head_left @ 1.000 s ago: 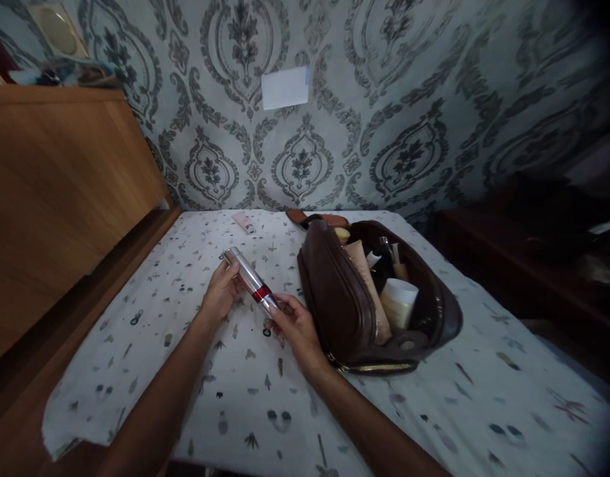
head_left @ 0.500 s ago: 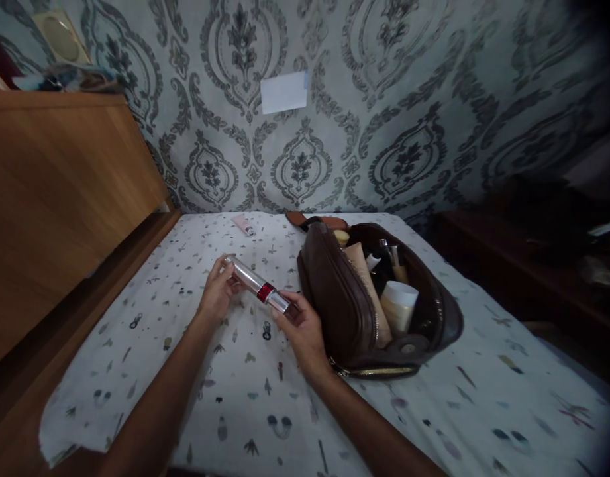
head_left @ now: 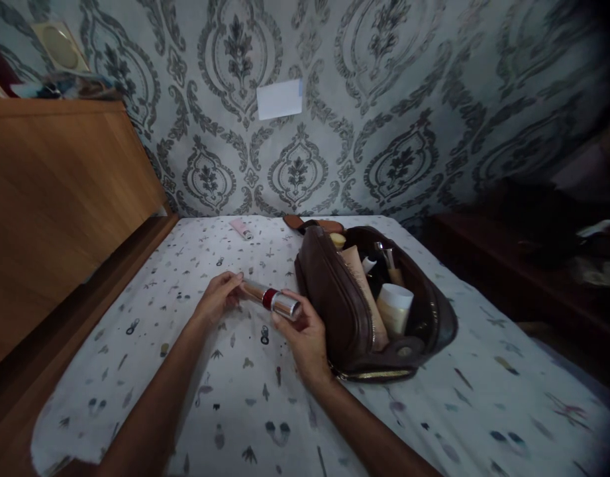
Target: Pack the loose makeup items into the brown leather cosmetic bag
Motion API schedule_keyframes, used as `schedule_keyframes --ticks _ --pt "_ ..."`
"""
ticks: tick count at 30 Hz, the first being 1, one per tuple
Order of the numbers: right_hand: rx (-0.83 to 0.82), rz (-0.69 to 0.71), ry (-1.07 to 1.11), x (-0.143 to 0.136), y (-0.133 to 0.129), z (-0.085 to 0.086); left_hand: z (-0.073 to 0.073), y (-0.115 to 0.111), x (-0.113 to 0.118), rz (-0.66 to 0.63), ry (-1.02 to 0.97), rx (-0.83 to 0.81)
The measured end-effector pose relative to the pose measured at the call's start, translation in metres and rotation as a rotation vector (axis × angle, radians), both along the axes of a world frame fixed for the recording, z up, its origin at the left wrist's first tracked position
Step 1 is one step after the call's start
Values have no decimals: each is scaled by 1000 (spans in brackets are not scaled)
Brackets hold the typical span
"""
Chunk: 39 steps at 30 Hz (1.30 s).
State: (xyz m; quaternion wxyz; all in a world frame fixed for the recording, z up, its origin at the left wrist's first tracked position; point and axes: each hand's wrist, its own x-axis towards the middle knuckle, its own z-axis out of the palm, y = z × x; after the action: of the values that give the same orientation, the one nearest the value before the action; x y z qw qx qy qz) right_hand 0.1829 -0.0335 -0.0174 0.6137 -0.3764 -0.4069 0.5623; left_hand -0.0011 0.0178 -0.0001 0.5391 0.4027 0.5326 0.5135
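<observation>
A slim silver cosmetic tube with a dark red band (head_left: pixel 268 298) is held level above the cloth between both hands. My left hand (head_left: pixel 220 296) pinches its left end between thumb and fingers. My right hand (head_left: pixel 305 334) is closed around the shiny metallic end on the right; some of its fingers are hidden behind the tube. Just right of that hand stands an unzipped brown toiletry bag (head_left: pixel 329 298). Inside it are a white-lidded jar (head_left: pixel 395 310), a beige tube (head_left: pixel 367 291), a yellow-capped item (head_left: pixel 337 240) and other small pieces.
A small pink tube (head_left: pixel 241 228) lies toward the back of the patterned white cloth (head_left: pixel 245 397). The bag's brown strap (head_left: pixel 329 226) rests behind it. A wooden cabinet (head_left: pixel 61 199) borders the left side, and a papered wall (head_left: pixel 295 165) rises behind.
The tube has dropped slightly lower and turned, its right end shifting right and showing more toward me. Both hands keep their hold on it.
</observation>
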Motion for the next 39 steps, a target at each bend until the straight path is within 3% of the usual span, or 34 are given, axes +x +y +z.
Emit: schedule_keyframes --ticks 9,15,19,22,27,33,39 --pt "47 -3 -3 -2 1 -1 -2 -10 17 -236 206 13" --pt "135 5 -275 5 6 -7 -7 -21 35 -424 52 -93" --pt "160 75 -250 6 5 -4 -11 -21 35 -519 -2 -152" --pt "178 94 -231 5 4 -4 -10 -19 33 -474 111 -90" --pt "183 50 -299 5 3 -1 1 -19 37 -256 241 213" --pt "111 33 -399 5 2 -1 6 -22 42 -154 -26 271" --pt "106 82 -480 3 -1 -6 4 -20 42 -129 -153 259"
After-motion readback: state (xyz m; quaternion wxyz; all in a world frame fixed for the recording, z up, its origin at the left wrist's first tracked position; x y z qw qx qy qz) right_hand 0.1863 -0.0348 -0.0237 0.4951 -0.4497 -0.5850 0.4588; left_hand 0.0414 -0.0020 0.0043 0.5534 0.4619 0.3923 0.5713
